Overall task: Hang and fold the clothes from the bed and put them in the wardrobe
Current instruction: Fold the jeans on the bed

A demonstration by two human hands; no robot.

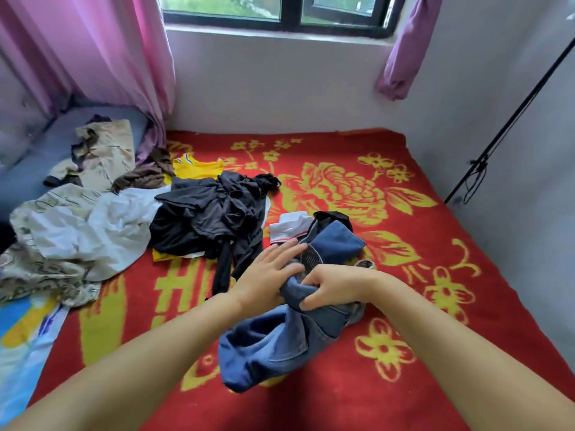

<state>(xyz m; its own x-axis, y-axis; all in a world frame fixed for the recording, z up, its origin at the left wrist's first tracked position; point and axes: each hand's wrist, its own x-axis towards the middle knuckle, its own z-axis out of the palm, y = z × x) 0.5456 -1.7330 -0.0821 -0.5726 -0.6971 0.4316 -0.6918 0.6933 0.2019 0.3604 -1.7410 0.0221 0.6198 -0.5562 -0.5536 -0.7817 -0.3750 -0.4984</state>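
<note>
Several garments lie unsorted at the left, a pale shirt [93,228] and a black heap [211,209] on the red blanket [404,384], while the left hand [267,275] rests nearly flat on the jeans [280,340] and the right hand [333,286] pinches a bunched fold of denim. Best, I judge, to shake them straight (legs matched) before folding; no wardrobe or basket shows.

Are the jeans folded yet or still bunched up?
Bunched, not folded: the jeans lie crumpled on the blanket, right hand gripping them, left hand resting on them.
</note>
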